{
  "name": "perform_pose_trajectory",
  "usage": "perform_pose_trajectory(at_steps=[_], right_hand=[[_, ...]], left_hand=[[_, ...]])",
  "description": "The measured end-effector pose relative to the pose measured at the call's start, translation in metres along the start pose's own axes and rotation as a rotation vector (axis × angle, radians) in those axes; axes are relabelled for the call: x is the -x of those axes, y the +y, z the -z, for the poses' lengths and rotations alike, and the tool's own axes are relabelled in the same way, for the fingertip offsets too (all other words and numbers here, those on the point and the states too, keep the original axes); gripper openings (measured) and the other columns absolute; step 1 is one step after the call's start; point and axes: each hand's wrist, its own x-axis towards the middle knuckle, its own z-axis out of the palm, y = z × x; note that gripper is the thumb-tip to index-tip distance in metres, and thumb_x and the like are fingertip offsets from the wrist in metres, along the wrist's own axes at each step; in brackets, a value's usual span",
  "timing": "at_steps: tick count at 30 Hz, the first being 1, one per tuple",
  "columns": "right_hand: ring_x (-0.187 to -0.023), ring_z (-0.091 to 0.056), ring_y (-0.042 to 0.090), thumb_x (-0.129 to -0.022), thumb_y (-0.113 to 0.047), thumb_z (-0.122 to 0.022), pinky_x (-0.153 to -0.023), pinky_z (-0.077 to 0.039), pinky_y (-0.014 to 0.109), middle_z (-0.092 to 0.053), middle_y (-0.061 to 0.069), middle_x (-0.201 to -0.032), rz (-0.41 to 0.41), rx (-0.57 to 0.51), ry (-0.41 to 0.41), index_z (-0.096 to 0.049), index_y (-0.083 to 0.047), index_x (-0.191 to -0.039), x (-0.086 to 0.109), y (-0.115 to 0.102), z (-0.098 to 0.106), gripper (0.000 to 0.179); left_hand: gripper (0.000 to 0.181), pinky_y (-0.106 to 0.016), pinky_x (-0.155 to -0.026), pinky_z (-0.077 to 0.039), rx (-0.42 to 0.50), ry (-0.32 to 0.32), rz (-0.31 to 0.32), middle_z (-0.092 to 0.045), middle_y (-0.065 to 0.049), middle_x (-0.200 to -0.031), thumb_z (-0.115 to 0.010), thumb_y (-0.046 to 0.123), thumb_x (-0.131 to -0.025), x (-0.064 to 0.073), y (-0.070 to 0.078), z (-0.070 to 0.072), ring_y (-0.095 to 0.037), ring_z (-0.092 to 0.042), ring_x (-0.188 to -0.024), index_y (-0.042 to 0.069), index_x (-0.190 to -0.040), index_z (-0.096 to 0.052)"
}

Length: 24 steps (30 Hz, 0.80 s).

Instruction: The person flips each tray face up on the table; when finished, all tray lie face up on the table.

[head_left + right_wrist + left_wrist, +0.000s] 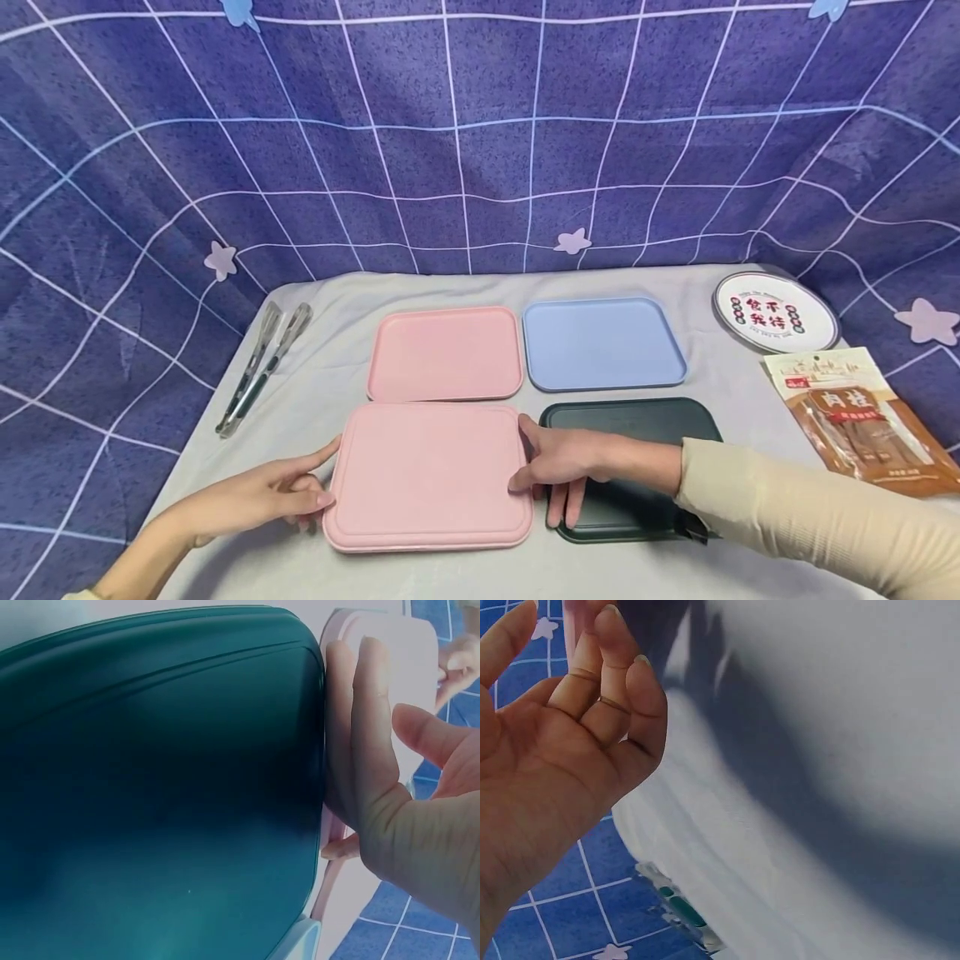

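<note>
A pink cutting board (429, 475) with a groove round its edge lies at the front middle in the head view. My left hand (273, 493) grips its left edge, thumb and index finger against the side and the other fingers bent in. At the right edge, my right hand (566, 457) holds the board with the thumb near the rim and the index finger by the far corner. Its other fingers reach down between this board and a dark green cutting board (637, 483), as the right wrist view also shows. The right forearm covers part of the green board.
Behind lie a pink tray (446, 354) and a blue tray (603, 343) side by side. Tongs (262, 371) lie at the left. To the right are a white plate (776, 312) with red writing and a brown cinnamon packet (862, 421). A purple gridded curtain (487, 158) surrounds the table.
</note>
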Motion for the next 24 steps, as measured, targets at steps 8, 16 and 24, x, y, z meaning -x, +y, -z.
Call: perform_pose_trajectory(at_steps=[8,16,24], right_hand=[[-0.055,-0.071,0.029,-0.091,-0.017,-0.071,-0.044,-0.055,0.036,-0.066,0.021,-0.091,0.046,-0.073,0.012,0.002,-0.012,-0.159,-0.002,0.001,-0.004,0.1],[-0.052,-0.069,0.026,-0.091,-0.012,-0.07,-0.041,-0.054,0.036,-0.065,0.021,-0.089,0.061,-0.098,0.053,-0.015,-0.016,-0.152,-0.007,0.001,-0.01,0.083],[-0.05,-0.067,0.023,-0.091,-0.009,-0.068,-0.039,-0.052,0.035,-0.065,0.02,-0.088,0.078,-0.092,0.083,-0.011,-0.015,-0.156,-0.009,0.003,-0.014,0.086]], left_hand=[[0.088,-0.03,-0.081,-0.054,0.072,0.014,-0.007,-0.069,-0.006,-0.094,-0.054,0.013,-0.103,0.003,0.021,0.001,-0.022,-0.067,-0.082,0.021,-0.161,0.01],[0.094,-0.031,-0.072,-0.055,0.029,0.044,-0.03,-0.071,-0.009,-0.087,-0.06,0.014,-0.101,0.006,0.045,0.0,-0.018,-0.068,-0.076,0.032,-0.161,0.011],[0.098,-0.027,-0.081,-0.05,-0.003,0.091,0.047,-0.068,-0.007,-0.083,-0.064,0.021,-0.098,0.009,0.062,-0.009,-0.017,-0.063,-0.069,0.034,-0.16,0.011]])
